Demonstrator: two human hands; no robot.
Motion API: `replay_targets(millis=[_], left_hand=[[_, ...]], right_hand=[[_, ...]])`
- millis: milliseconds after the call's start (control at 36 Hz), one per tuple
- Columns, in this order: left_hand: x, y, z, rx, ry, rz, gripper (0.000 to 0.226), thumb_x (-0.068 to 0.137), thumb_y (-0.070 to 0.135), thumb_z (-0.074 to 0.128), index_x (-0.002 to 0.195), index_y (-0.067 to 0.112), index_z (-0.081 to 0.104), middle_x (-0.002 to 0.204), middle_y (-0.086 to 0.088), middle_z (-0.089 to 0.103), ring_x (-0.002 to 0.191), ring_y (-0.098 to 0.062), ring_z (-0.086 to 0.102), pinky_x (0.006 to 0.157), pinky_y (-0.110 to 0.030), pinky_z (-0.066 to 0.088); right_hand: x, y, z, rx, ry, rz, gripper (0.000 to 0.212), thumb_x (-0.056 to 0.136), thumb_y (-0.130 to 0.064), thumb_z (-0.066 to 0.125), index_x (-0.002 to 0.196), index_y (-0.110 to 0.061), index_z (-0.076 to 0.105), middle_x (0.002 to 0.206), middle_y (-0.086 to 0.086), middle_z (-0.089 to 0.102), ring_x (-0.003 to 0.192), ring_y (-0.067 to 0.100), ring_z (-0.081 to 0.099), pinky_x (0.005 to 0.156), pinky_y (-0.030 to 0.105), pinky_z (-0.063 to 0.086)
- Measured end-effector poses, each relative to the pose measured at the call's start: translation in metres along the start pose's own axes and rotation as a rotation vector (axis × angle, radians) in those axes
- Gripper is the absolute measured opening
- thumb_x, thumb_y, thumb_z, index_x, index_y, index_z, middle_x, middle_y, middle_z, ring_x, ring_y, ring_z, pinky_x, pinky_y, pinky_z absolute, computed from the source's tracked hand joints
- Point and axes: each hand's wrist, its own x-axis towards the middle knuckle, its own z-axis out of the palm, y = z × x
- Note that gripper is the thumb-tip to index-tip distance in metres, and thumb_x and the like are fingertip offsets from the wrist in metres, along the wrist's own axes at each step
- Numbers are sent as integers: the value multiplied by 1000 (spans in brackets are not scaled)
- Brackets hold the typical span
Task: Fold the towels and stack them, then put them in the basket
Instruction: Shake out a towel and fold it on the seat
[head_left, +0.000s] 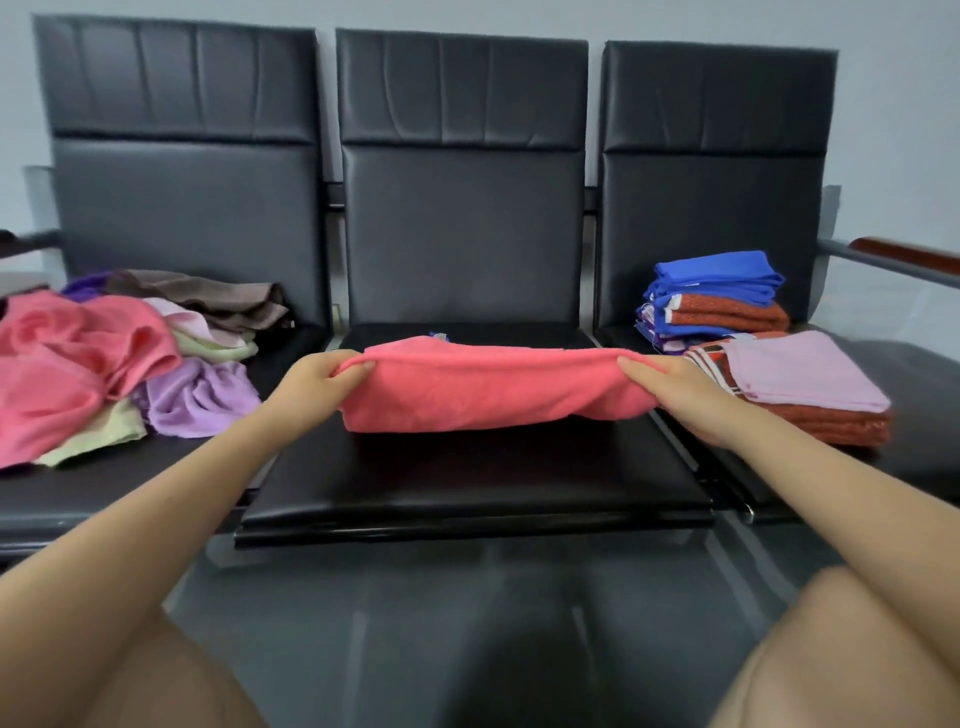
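Observation:
A coral-pink towel (488, 387) lies stretched across the middle black seat (478, 483), folded over on itself. My left hand (317, 376) pinches its left end and my right hand (675, 387) grips its right end. On the left seat sits a heap of unfolded towels (119, 364) in pink, purple, pale green and brown. The right seat holds folded towels: a near stack topped by a pale pink towel (800, 379) and a far stack topped by a blue towel (714, 278). No basket is in view.
Three black padded chairs stand in a row against a pale wall, with a metal and wood armrest (904, 257) at far right. The person's knees fill the lower corners, over a dark glossy floor (467, 623).

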Motion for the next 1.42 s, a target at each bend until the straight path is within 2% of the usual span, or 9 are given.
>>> replay_targets(millis=[167,306,389,500,611,778,861,1167,1417], left_hand=[[-9,29,-8,-131,194,-22,20,99,12,47,102,7,66,94,-2,61,93,-12,51,80,-24,37],[-19,54,-25,-276,323,22,21,100,15,44,110,16,63,92,11,63,89,-4,53,70,-4,40],[-23,56,-29,-261,327,11,22,101,16,43,110,16,63,92,11,62,90,-6,53,71,-15,39],[-28,50,-20,-103,289,-75,29,101,17,44,118,5,64,105,-2,60,103,-16,52,76,-17,30],[-28,33,-9,86,139,-164,31,100,20,46,112,-1,66,113,-19,66,113,-30,56,86,-28,35],[-26,-4,11,315,-93,-191,30,98,28,49,80,9,63,76,-2,60,91,-28,58,70,-28,33],[-19,-11,21,312,-86,-179,29,99,24,48,77,8,58,80,-5,58,85,-24,54,69,-28,30],[33,-10,32,123,217,-163,40,81,35,36,76,1,58,70,-12,58,66,-23,49,65,-39,43],[73,-50,57,378,125,-151,32,97,27,41,81,6,59,80,-8,62,82,-30,57,68,-35,40]], right_hand=[[0,-24,12,277,120,6,43,97,-31,54,133,-6,55,126,9,63,113,17,59,104,35,44],[-2,-43,12,568,146,-7,43,93,-31,60,129,-7,57,119,8,67,110,17,63,95,32,49],[-4,-46,11,612,100,-14,48,80,-41,69,118,-12,63,109,3,71,106,15,65,92,28,51],[-6,-40,17,503,49,59,18,98,-25,55,103,-12,67,85,-3,75,88,10,68,80,23,51],[-8,-20,26,207,-66,164,32,97,-28,56,116,-5,66,103,7,71,97,18,65,86,30,50],[-7,-5,34,-119,-262,208,18,94,-27,61,102,-16,73,100,1,72,96,15,67,91,31,51],[0,-4,34,-137,-264,179,15,94,-26,62,100,-20,74,101,-2,72,95,12,67,91,29,51],[42,6,30,143,28,98,10,92,-18,64,94,-19,73,94,3,73,89,16,67,77,26,51],[90,42,45,-304,187,29,34,90,-23,65,60,-19,48,75,7,62,76,19,54,64,33,36]])
